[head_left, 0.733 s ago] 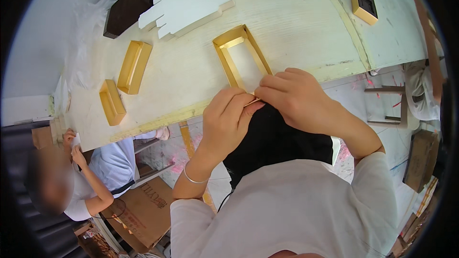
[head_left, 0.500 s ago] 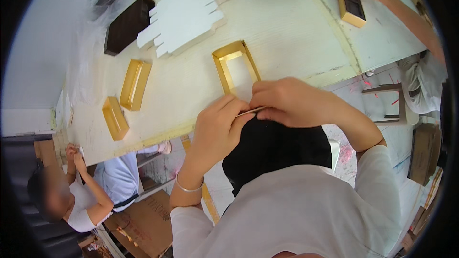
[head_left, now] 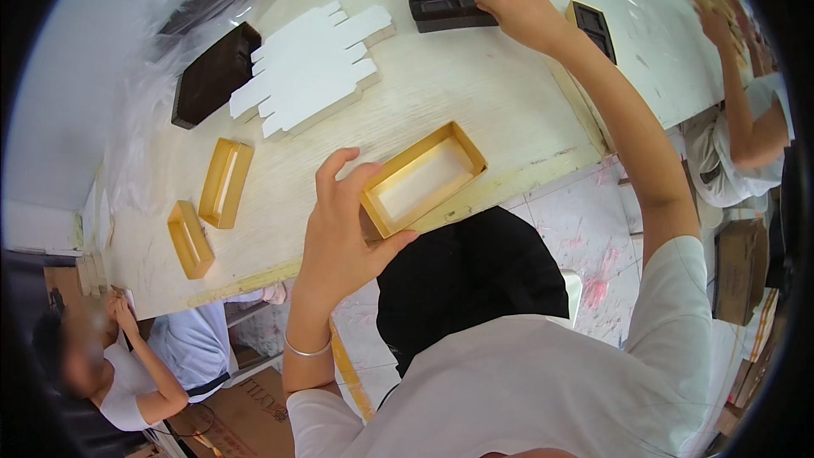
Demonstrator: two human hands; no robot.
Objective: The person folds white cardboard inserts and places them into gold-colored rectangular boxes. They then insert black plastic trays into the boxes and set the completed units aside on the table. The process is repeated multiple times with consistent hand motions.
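Note:
My left hand [head_left: 335, 220] grips the left end of an open gold cardboard box [head_left: 475, 171], thumb at the near side and fingers at the far side. The box sits at the table's near edge, its pale bottom showing. My right arm reaches across to the far side, where my right hand [head_left: 521, 10] pinches the right end of a stack of dark brown compartment trays [head_left: 449, 7]. Its fingertips are partly hidden there, so whether one tray or several are gripped does not show.
Two narrow gold boxes [head_left: 225, 184] stand at the left. Behind them are a pile of white flat cut card pieces [head_left: 309, 68] and a dark brown stack [head_left: 212, 76]. Gold boxes with dark trays [head_left: 593, 30] lie at the far right. Co-workers sit left and right.
My right hand has left the near table edge and reached to the brown trays. My left hand has gone to the gold box, which is now turned and nearer. The view has shifted.

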